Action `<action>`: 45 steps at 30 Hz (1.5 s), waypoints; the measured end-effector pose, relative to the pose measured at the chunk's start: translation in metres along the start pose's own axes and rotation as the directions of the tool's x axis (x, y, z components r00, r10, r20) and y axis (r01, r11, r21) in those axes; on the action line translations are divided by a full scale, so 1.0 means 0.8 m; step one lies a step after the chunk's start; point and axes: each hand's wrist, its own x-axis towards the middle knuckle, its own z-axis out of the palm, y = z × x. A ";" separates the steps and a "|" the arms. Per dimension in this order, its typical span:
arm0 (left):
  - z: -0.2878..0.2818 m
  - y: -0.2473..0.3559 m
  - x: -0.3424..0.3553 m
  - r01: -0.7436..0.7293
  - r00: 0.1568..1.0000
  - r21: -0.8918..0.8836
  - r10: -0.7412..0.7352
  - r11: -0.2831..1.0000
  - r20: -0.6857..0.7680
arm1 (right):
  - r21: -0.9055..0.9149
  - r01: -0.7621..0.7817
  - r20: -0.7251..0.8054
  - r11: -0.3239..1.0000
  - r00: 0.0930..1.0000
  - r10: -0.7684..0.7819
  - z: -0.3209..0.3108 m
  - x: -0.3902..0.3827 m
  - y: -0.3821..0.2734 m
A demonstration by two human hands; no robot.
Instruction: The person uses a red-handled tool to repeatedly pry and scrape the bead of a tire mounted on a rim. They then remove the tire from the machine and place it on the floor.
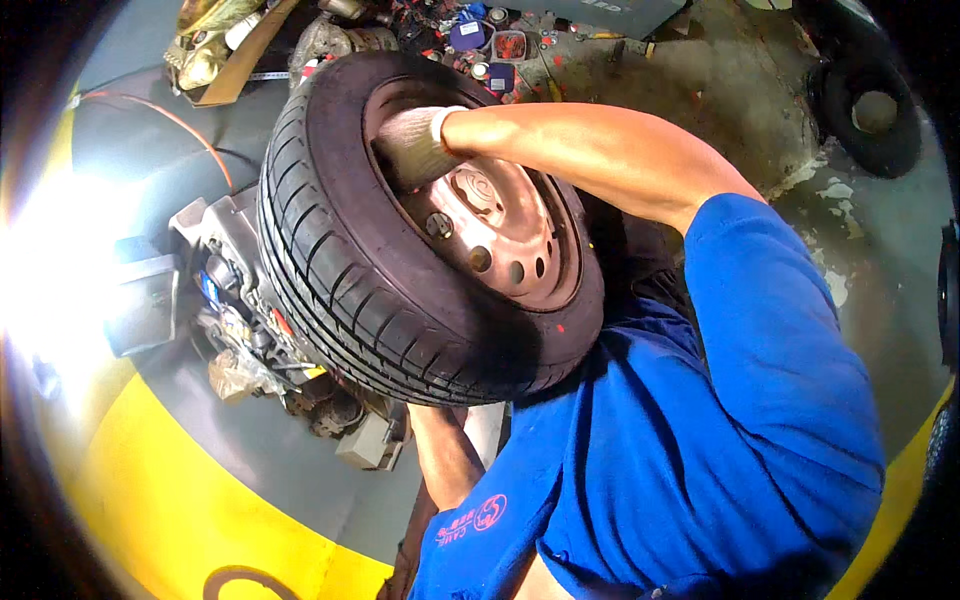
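A car wheel (340,235), a black tyre on a bare metal rim (520,215), is tilted up against the front of my blue shirt. My right hand (418,148), in a pale knitted glove, reaches over the top into the hollow of the rim and grips its far side. Its fingertips are hidden inside. My left forearm (445,455) passes beneath the tyre's lower edge, and the tyre covers the left hand. Small red marks show on the sidewall.
To the left stands an open box (245,240) of tools and parts. Small tubs and loose bits (505,50) litter the far floor. Another tyre (865,120) lies at the far right. An orange hose (190,130) crosses the grey floor, which has a yellow band (200,490).
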 end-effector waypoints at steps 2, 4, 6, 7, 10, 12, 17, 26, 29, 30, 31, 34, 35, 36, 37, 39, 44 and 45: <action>-0.046 0.016 -0.005 -0.009 0.999 -0.041 0.007 0.999 -0.036 | -0.014 -0.066 0.068 0.998 0.995 0.067 -0.007 0.001 -0.034; -0.063 0.022 0.012 0.021 1.000 -0.045 -0.022 0.999 -0.018 | 0.116 -0.182 0.029 0.976 0.983 0.180 -0.023 -0.018 -0.047; -0.064 0.030 0.024 0.012 1.000 -0.040 -0.011 0.999 0.014 | 0.007 -0.176 0.097 0.984 0.980 0.175 -0.021 -0.008 -0.035; -0.060 0.033 0.031 0.019 0.999 -0.032 -0.018 0.999 0.041 | 0.121 -0.211 0.032 0.970 0.977 0.209 -0.012 -0.011 -0.030; -0.044 0.033 0.062 0.035 0.991 -0.010 -0.033 0.999 0.130 | 0.218 -0.306 -0.115 0.927 0.935 0.335 0.005 -0.023 -0.009; -0.046 0.032 0.074 0.031 0.986 -0.024 -0.027 0.999 0.162 | 0.244 -0.360 -0.214 0.900 0.885 0.412 0.003 -0.044 -0.040; -0.073 0.065 0.073 -0.014 0.985 -0.006 0.015 1.000 0.170 | 0.725 -0.514 -0.248 0.459 0.427 0.870 0.160 -0.092 -0.043; -0.128 0.113 0.070 -0.063 0.984 0.065 0.051 0.996 0.168 | 0.918 -0.340 -0.130 0.205 0.231 0.964 0.261 -0.052 -0.050; -0.147 0.114 0.076 0.068 0.981 0.058 -0.078 0.996 0.176 | 0.899 -0.424 -0.020 0.111 0.214 0.977 0.266 -0.074 -0.116; -0.165 0.121 0.067 0.165 0.964 -0.038 -0.153 0.986 0.215 | 0.961 -0.266 0.135 -0.071 0.231 0.963 0.258 -0.075 -0.154; -0.208 0.126 0.109 0.519 0.794 -0.361 -0.279 0.775 0.541 | 0.962 -0.273 0.061 0.020 0.285 0.957 0.269 -0.099 -0.163; -0.156 0.154 0.050 -0.039 0.989 0.162 0.015 0.986 0.149 | 0.968 -0.249 0.093 -0.010 0.325 0.941 0.293 -0.137 -0.220; -0.183 0.155 0.066 -0.302 0.951 0.410 0.303 0.860 0.066 | 0.949 -0.314 0.123 -0.002 0.365 0.923 0.313 -0.135 -0.236; -0.185 0.159 0.067 -0.405 0.910 0.517 0.388 0.754 0.147 | 0.928 -0.372 0.155 0.000 0.387 0.909 0.328 -0.137 -0.249; -0.212 0.167 0.099 -0.400 0.906 0.565 0.406 0.722 0.123 | 0.892 -0.439 0.087 0.113 0.410 0.908 0.338 -0.136 -0.272; -0.209 0.169 0.104 -0.385 0.895 0.604 0.443 0.698 0.058 | 0.765 -0.545 -0.049 0.344 0.483 0.874 0.351 -0.133 -0.323; -0.227 0.172 0.116 -0.259 0.915 0.684 0.401 0.682 -0.053 | 0.580 -0.549 -0.032 0.602 0.723 0.690 0.315 -0.179 -0.348; -0.272 0.171 0.149 -0.314 0.849 0.896 0.516 0.314 0.116 | 0.569 -0.528 -0.026 0.630 0.754 0.656 0.309 -0.196 -0.346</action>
